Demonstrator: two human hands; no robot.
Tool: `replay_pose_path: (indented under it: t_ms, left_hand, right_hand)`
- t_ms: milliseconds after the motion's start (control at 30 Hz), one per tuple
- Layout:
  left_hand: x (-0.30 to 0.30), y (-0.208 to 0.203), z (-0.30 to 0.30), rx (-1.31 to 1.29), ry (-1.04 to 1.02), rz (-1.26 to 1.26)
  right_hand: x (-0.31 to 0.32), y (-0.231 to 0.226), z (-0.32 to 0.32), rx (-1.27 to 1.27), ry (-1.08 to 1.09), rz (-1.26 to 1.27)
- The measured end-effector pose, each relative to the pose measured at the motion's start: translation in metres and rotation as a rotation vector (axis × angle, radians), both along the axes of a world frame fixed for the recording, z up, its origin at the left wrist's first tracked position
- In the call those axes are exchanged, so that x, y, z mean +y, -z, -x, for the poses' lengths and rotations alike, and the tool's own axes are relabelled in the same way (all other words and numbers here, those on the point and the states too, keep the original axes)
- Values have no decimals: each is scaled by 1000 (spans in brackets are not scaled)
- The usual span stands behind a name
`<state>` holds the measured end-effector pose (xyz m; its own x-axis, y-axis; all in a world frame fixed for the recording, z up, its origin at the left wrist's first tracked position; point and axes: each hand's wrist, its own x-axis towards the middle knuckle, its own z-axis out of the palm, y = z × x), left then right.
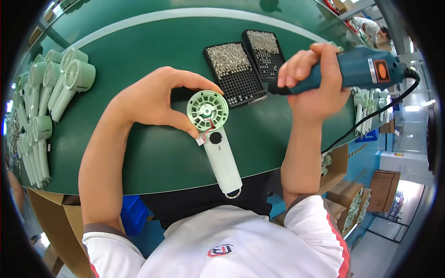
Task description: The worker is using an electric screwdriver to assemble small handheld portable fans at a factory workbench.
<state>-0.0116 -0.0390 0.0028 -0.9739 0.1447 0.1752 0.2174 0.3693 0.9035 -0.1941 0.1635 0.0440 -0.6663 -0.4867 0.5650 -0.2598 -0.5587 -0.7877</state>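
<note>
My left hand (pixel 160 99) is closed round the head of a pale green handheld fan (pixel 207 110), thumb on one side and fingers on the other. The fan's round housing faces up, showing its slotted ring, a motor hub and thin red and dark wires. Its whitish handle (pixel 223 160) slants toward me, with a dark round spot near the top and a metal loop at the end past the table edge. In my right hand (pixel 317 83) is a teal electric screwdriver (pixel 357 69), held sideways. Its dark tip points left, beside a black screw tray (pixel 236 74) and apart from the fan.
Another black screw tray (pixel 265 53) lies behind the first. Several pale green fans (pixel 76 76) are piled at the left of the green table (pixel 153 41). The screwdriver's black cable (pixel 380 111) loops down on the right. More handles lie at the right edge; cardboard boxes (pixel 345 199) stand below.
</note>
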Motion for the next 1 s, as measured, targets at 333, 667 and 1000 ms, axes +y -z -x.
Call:
replay_pose_path:
  t_ms: [333, 667, 1000]
  left_hand:
    - [0, 6, 0, -23, -19, -58]
    - [1, 5, 0, -40, -24, -63]
    - [1, 3, -1, -41, -19, -46]
  right_hand:
    - [-4, 6, 3, 95, -56, -8]
    - [-5, 9, 4, 33, -46, -22]
    - [-6, 13, 1, 194, -138, -60]
